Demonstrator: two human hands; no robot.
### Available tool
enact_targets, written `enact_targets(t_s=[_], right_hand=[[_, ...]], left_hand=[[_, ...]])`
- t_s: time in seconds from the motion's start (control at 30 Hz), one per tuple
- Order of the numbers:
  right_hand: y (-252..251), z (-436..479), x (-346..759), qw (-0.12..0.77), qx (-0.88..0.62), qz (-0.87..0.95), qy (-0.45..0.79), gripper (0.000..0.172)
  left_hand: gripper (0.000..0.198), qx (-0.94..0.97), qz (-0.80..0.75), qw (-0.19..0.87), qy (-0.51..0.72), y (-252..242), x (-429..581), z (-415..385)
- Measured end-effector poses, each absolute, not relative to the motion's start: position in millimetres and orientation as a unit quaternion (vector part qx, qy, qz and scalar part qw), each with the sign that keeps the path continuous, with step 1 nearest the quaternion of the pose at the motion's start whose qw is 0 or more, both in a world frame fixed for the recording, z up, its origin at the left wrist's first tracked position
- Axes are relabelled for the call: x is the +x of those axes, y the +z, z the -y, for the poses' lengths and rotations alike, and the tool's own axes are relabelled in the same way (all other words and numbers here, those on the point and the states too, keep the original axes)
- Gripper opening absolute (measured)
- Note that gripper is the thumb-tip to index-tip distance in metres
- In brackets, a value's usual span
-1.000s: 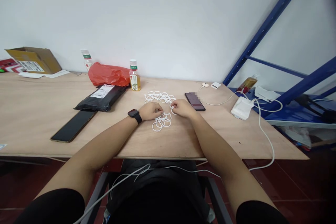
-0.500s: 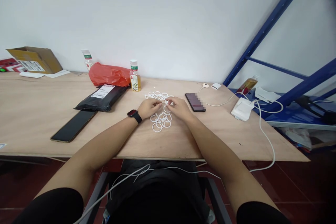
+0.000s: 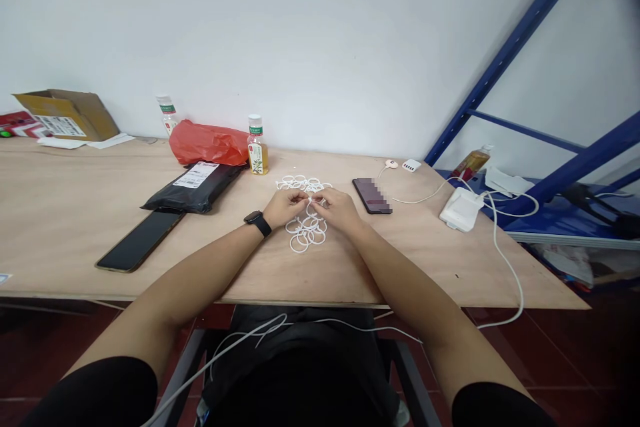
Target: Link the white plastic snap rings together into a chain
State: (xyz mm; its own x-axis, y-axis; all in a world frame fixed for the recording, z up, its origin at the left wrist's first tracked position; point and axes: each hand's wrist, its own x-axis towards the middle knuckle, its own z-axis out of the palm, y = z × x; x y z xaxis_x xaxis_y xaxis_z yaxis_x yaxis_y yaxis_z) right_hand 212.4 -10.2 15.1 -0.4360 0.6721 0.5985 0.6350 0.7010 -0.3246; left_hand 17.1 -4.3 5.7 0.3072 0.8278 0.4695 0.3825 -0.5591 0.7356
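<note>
Several white rings (image 3: 300, 241) lie linked or overlapping on the wooden table, in front of my fingers. More white rings (image 3: 299, 180) lie just behind my hands. My left hand (image 3: 284, 207), with a black watch on its wrist, is pinched on a small white ring part between the two hands. From the right, my right hand (image 3: 336, 207) pinches the same white part, its fingertips almost touching those of the left. The fingers hide most of what is held.
A phone (image 3: 373, 195) lies right of my hands. To the left are a black parcel (image 3: 197, 187), a red bag (image 3: 210, 143), a bottle (image 3: 257, 147) and a large phone (image 3: 140, 240). A white charger (image 3: 461, 208) with cables sits at the right.
My right hand has moved slightly left, bringing its fingertips up to those of my left hand. The ring that hung below the right fingers is now between both hands.
</note>
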Motion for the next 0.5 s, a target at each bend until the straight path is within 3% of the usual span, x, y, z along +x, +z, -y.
enact_targets(t_s=[0.5], right_hand=[[16.0, 10.1, 210.5, 0.32, -0.371, 0.87, 0.05, 0.014]], left_hand=[[0.018, 0.749, -0.418, 0.272, 0.437, 3.0, 17.7, 3.9]])
